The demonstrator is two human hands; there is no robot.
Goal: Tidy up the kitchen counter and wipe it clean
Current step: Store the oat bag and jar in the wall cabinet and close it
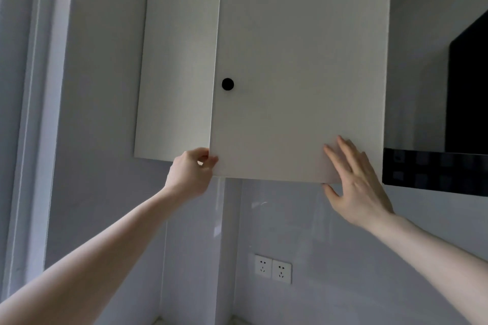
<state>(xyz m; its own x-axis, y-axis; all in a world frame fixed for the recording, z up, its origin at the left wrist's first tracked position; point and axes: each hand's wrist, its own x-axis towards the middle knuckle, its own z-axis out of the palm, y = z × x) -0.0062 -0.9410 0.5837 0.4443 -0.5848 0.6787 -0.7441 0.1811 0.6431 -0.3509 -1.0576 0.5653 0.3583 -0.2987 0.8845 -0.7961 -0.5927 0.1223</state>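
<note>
A white wall cabinet door (298,66) with a round black knob (227,84) fills the upper middle of the head view; it stands slightly ajar from the cabinet side panel (177,66) on its left. My left hand (191,173) pinches the door's lower left corner with thumb and fingers. Flat against the door's lower right part lies my right hand (353,182), fingers straight, its thumb under the bottom edge. The counter is almost out of view.
A black range hood (443,171) juts out at the right, close to my right hand. Two white wall sockets (273,268) sit on the grey backsplash below. A pale window frame (29,113) runs down the left edge.
</note>
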